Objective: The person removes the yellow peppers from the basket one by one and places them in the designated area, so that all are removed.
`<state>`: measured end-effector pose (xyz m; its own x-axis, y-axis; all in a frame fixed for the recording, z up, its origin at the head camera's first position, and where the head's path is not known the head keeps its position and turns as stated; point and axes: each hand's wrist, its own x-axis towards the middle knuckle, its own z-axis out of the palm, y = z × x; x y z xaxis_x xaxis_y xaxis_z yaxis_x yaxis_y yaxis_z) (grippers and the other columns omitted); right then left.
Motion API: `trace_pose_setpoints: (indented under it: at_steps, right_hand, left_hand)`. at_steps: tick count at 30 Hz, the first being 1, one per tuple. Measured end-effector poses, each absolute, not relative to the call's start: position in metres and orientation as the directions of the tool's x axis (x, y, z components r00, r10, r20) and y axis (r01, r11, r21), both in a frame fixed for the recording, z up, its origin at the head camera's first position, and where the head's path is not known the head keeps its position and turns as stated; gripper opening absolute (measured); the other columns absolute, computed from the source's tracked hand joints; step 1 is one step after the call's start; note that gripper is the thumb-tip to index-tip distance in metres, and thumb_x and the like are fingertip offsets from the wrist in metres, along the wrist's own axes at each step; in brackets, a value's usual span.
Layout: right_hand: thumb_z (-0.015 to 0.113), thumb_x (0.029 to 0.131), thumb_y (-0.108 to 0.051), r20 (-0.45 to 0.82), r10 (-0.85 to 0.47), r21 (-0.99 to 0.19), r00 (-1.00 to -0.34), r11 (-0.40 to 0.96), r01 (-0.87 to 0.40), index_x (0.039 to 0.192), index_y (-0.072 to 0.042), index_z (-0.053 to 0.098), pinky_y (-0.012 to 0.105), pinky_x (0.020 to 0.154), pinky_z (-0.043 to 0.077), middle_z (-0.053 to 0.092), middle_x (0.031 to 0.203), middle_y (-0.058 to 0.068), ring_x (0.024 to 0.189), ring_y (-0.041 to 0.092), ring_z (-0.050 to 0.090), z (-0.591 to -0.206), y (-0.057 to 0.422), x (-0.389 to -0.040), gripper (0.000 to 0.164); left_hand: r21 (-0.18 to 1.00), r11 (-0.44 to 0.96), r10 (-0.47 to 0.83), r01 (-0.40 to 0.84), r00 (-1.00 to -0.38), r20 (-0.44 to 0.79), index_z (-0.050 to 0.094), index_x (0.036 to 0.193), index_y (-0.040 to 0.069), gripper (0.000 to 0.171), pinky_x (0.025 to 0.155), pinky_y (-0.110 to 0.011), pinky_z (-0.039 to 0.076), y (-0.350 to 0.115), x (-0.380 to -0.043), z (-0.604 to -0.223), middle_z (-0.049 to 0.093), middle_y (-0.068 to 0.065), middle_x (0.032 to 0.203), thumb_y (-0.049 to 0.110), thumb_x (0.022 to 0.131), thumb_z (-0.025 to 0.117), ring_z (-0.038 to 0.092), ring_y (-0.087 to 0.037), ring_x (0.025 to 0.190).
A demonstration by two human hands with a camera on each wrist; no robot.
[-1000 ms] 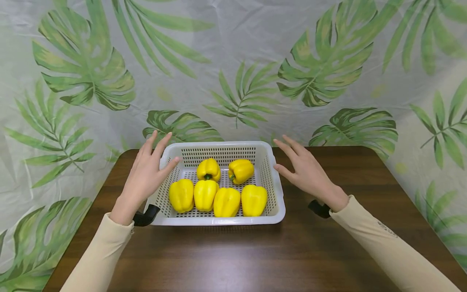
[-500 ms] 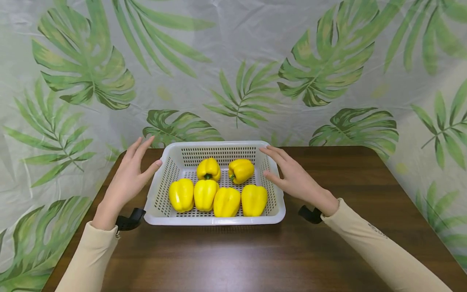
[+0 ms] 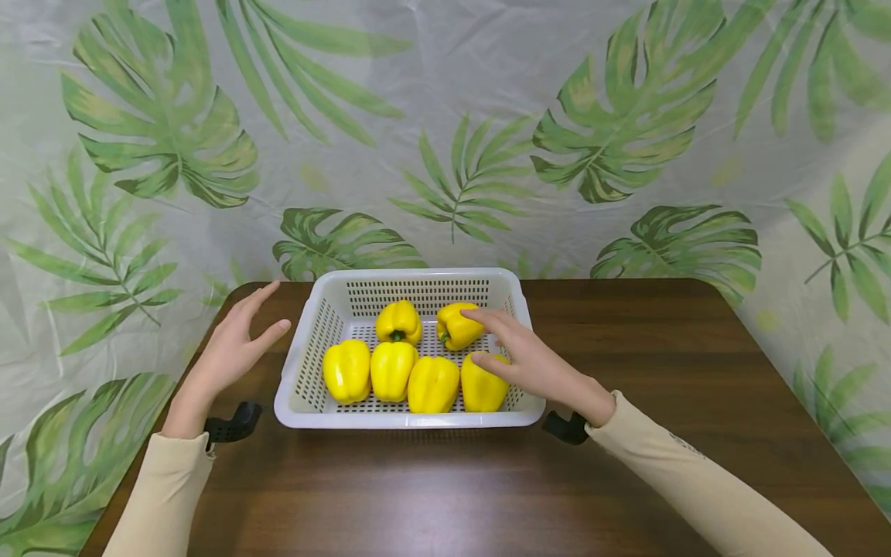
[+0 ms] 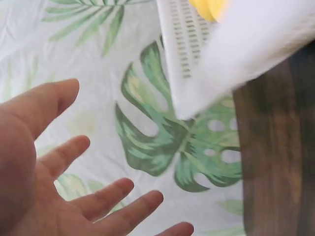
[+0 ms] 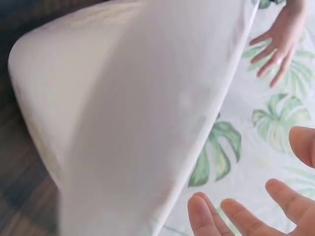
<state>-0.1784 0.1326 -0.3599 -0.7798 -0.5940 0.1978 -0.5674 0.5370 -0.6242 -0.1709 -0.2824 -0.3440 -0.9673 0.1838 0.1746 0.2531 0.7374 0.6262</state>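
A white perforated plastic basket (image 3: 411, 421) stands on the table, holding several yellow bell peppers (image 3: 346, 372). One bell pepper (image 3: 455, 326) lies on its side at the back right of the basket. Over the basket's right side hovers my right hand (image 3: 532, 363), fingers extended and holding nothing; it partly covers the front right bell pepper (image 3: 485, 389). My left hand (image 3: 226, 356) is held in the air left of the basket, apart from it, with spread fingers. The left wrist view shows that hand's bare fingers (image 4: 106, 199) and a blurred corner of the basket.
The dark wooden table (image 3: 431, 495) extends in front of the basket and to both sides. Behind it hangs a pale cloth (image 3: 473, 70) printed with green leaves. Black wrist mounts (image 3: 235, 424) sit at both wrists.
My right hand has moved left, from beside the basket to above its right side. My left hand has drawn back left, away from the rim. Basket and peppers stay in place.
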Motion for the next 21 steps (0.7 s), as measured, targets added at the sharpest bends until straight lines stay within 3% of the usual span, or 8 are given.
trace_pose_setpoints:
  at_steps: [7,12,17,21]
  right_hand:
    - [0.062,0.093,-0.017,0.130,-0.636,-0.678,-0.760,0.502,-0.536,0.146,-0.009,0.036,0.045,0.089,0.046,0.042,0.142,0.014,0.109,0.032,0.054,-0.365,0.116,-0.175,0.059]
    - [0.061,0.094,-0.015,0.092,-0.662,-0.701,-0.744,0.488,-0.521,0.148,-0.009,0.035,0.038,0.083,0.050,0.042,0.143,0.014,0.103,0.029,0.057,-0.369,0.109,-0.173,0.060]
    - [0.060,0.094,-0.015,0.063,-0.679,-0.713,-0.732,0.482,-0.509,0.147,-0.008,0.035,0.034,0.081,0.051,0.040,0.144,0.016,0.099,0.026,0.060,-0.373,0.104,-0.172,0.059]
    - [0.060,0.095,-0.017,0.042,-0.686,-0.720,-0.726,0.484,-0.498,0.146,-0.007,0.036,0.038,0.082,0.050,0.041,0.143,0.016,0.098,0.026,0.061,-0.376,0.101,-0.173,0.058]
  left_hand:
    - [0.710,0.678,0.213,0.187,-0.976,0.054,0.017,0.154,0.017,0.069,0.094,-0.068,0.029,-0.291,-0.177,-0.362,0.018,-0.023,0.154,0.033,0.097,0.053,0.030,-0.053,0.128]
    - [0.812,0.557,0.286,0.175,-0.958,0.010,0.014,0.155,0.015,0.068,0.093,-0.065,0.034,-0.291,-0.186,-0.382,0.013,-0.029,0.152,0.026,0.099,0.052,0.038,-0.052,0.125]
    - [0.898,0.408,0.351,0.168,-0.936,0.016,0.013,0.154,0.012,0.066,0.080,-0.050,0.051,-0.289,-0.194,-0.400,0.019,-0.031,0.149,0.019,0.100,0.050,0.052,-0.049,0.113]
    - [0.912,0.379,0.354,0.160,-0.935,0.017,0.014,0.154,0.013,0.064,0.071,-0.042,0.054,-0.287,-0.200,-0.410,0.025,-0.032,0.146,0.018,0.100,0.048,0.056,-0.048,0.105]
